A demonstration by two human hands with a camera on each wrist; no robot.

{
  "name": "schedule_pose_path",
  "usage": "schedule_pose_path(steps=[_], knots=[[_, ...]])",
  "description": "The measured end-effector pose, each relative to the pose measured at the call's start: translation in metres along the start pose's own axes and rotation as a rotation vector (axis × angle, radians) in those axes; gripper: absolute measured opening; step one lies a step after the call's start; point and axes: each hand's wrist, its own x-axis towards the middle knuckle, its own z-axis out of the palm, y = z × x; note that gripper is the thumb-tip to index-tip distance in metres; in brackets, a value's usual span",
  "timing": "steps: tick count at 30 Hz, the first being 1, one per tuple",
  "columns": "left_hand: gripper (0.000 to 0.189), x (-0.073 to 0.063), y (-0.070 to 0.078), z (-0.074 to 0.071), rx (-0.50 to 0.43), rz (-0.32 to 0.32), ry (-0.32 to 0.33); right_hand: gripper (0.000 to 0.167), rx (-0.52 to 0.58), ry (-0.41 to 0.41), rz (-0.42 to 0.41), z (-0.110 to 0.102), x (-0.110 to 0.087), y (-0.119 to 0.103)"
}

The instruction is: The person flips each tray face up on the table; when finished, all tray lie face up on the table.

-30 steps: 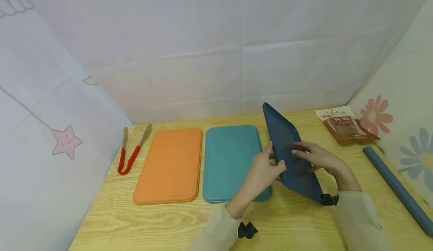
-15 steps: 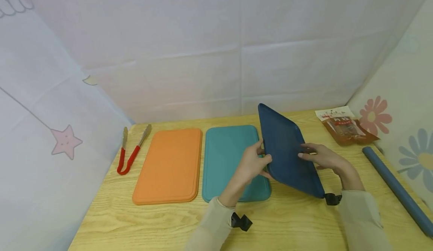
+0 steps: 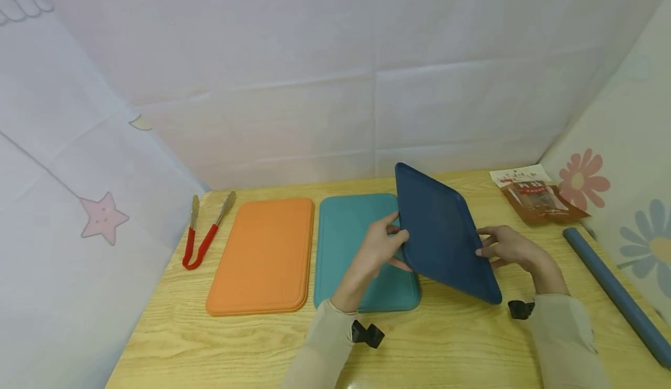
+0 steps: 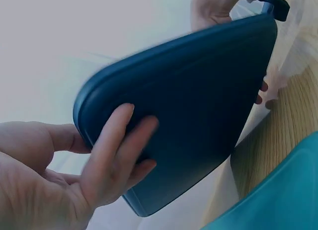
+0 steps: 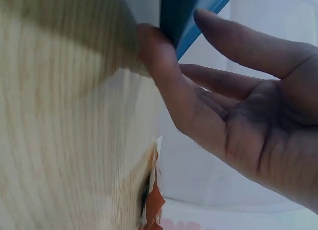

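Observation:
A dark blue rectangular tray with rounded corners is held tilted above the right-centre of the table. At its left edge, my left hand grips it, with the thumb on the inner face and the fingers spread against the underside in the left wrist view. My right hand pinches the right edge between thumb and fingers, as the right wrist view also shows. Under and left of the raised tray lies a teal tray, partly covered by my left hand. An orange tray lies beside the teal one.
Red-handled metal tongs lie at the far left. A brown food packet sits at the back right corner. Along the right side of the wooden table runs a blue-grey roll. Cloth walls close in the back and sides.
The dark blue tray has turned its inner face more upward and shifted slightly left. My left hand moved left with it; my right hand slid from its face out to the right edge.

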Motion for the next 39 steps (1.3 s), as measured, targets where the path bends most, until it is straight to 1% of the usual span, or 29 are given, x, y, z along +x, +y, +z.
schedule_pose_path(steps=[4,8,12,15,19,23,25,29,34,39], knots=[[0.056,0.002,-0.002,-0.005,0.024,0.014,0.003,0.069,-0.019,0.019,-0.013,-0.002,0.0,0.004],[0.049,0.006,-0.008,-0.014,0.06,0.048,0.036,0.065,-0.02,0.014,-0.024,-0.004,-0.001,0.005],[0.042,0.012,-0.015,-0.022,0.075,0.057,0.065,0.063,-0.023,0.03,-0.031,-0.005,-0.001,0.006],[0.043,0.015,-0.019,-0.028,0.075,0.045,0.07,0.062,-0.01,0.052,-0.049,-0.006,-0.002,0.008],[0.048,0.018,-0.02,-0.031,0.088,0.018,0.056,0.062,0.016,0.069,-0.071,-0.009,-0.003,0.009],[0.05,0.02,-0.022,-0.029,0.11,-0.016,0.026,0.061,0.02,0.073,-0.076,-0.013,-0.004,0.012],[0.051,0.021,-0.023,-0.027,0.111,-0.023,0.015,0.061,0.023,0.072,-0.078,-0.016,-0.005,0.015],[0.048,0.023,-0.027,-0.022,0.128,-0.007,0.014,0.06,0.015,0.073,-0.072,-0.022,-0.01,0.017],[0.044,0.025,-0.036,-0.013,0.166,0.026,-0.003,0.061,-0.01,0.07,-0.08,-0.028,-0.016,0.021],[0.042,0.028,-0.047,-0.003,0.171,0.016,-0.026,0.06,-0.058,0.074,-0.078,-0.035,-0.024,0.026]])
